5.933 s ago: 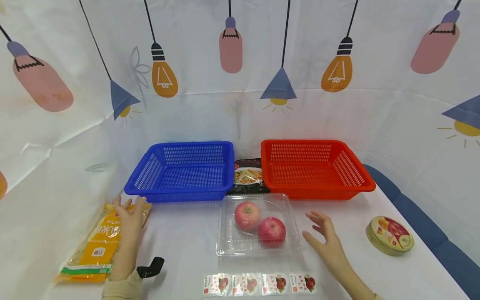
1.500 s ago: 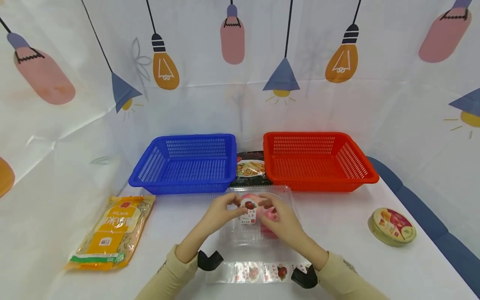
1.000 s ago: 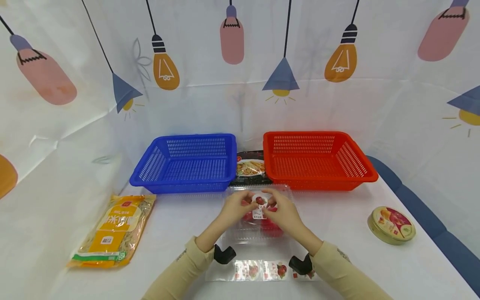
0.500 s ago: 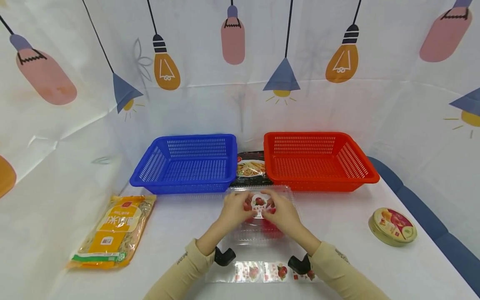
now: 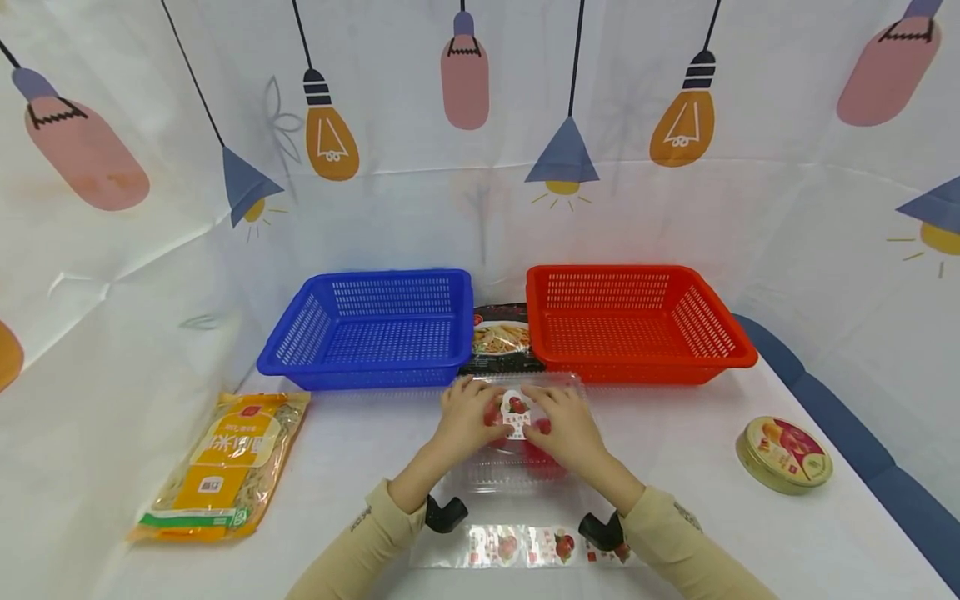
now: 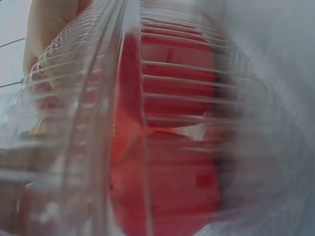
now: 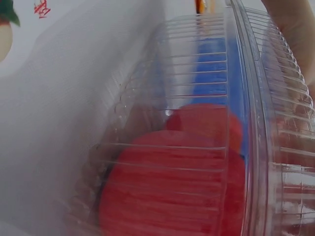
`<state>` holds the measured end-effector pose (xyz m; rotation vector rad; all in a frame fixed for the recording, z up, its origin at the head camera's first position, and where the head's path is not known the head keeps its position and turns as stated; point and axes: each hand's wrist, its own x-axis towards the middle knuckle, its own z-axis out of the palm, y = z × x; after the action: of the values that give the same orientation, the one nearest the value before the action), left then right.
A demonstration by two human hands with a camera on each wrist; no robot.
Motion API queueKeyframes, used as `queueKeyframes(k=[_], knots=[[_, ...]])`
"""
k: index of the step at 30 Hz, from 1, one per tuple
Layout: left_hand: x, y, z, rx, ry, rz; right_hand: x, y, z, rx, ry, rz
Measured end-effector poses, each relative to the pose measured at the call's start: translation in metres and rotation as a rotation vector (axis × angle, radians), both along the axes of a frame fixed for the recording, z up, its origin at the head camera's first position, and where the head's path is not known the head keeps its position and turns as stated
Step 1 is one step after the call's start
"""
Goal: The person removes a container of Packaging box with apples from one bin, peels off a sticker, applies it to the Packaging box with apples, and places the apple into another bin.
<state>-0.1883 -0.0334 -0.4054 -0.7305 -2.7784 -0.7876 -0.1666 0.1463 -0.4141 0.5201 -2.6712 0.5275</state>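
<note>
A clear plastic box [image 5: 495, 482] with its lid down stands mid-table, two red apples [image 5: 543, 462] inside. On top of the lid lies a white label [image 5: 516, 415] with a red fruit picture. My left hand [image 5: 463, 417] rests on the lid at the label's left side, fingers spread and thumb at its lower edge. Mirroring it, my right hand [image 5: 567, 423] presses at the right side with its thumb by the lower corner. Through the ribbed wall, the apples [image 6: 165, 182] fill the left wrist view; one apple [image 7: 167, 187] is large in the right wrist view.
Nearer me lies a label strip [image 5: 498, 546], partly bare at its left. Behind the box stand a blue basket [image 5: 363, 375] and a red basket [image 5: 637, 373], with a black food packet [image 5: 501, 337] between. A yellow noodle bag [image 5: 225, 467] lies left, a round tin [image 5: 783, 454] right.
The label came off the strip and was held between both hands over the box. Now it lies on the lid, and the fingers that pinched it have spread out onto the lid.
</note>
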Motion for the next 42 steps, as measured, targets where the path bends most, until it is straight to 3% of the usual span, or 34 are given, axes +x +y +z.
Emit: queueKeyframes(k=[6,13,18,23,28,33,38,40,42], knots=[[0.001,-0.005,-0.005,-0.117,0.073,-0.039,0.004,0.001,-0.002,0.138,0.035,-0.023],[0.003,-0.008,-0.01,-0.254,0.12,-0.068,0.007,0.0,-0.002,0.18,-0.007,-0.054],[0.004,-0.008,-0.012,-0.304,0.132,-0.069,0.008,0.0,-0.003,0.185,-0.035,-0.067],[0.004,-0.008,-0.01,-0.288,0.128,-0.071,0.007,0.0,-0.002,0.182,-0.052,-0.072],[0.002,-0.009,-0.009,-0.152,0.126,-0.068,0.007,0.002,0.003,0.136,-0.026,-0.059],[0.008,-0.021,-0.015,0.058,0.169,-0.027,0.013,0.015,0.005,-0.037,-0.032,-0.093],[0.025,-0.041,-0.027,0.272,0.134,0.054,0.027,0.042,0.002,-0.335,-0.218,-0.176],[0.032,-0.048,-0.031,0.354,0.066,0.094,0.032,0.053,0.0,-0.509,-0.363,-0.179],[0.036,-0.053,-0.035,0.442,-0.065,0.127,0.036,0.063,-0.003,-0.67,-0.509,-0.183]])
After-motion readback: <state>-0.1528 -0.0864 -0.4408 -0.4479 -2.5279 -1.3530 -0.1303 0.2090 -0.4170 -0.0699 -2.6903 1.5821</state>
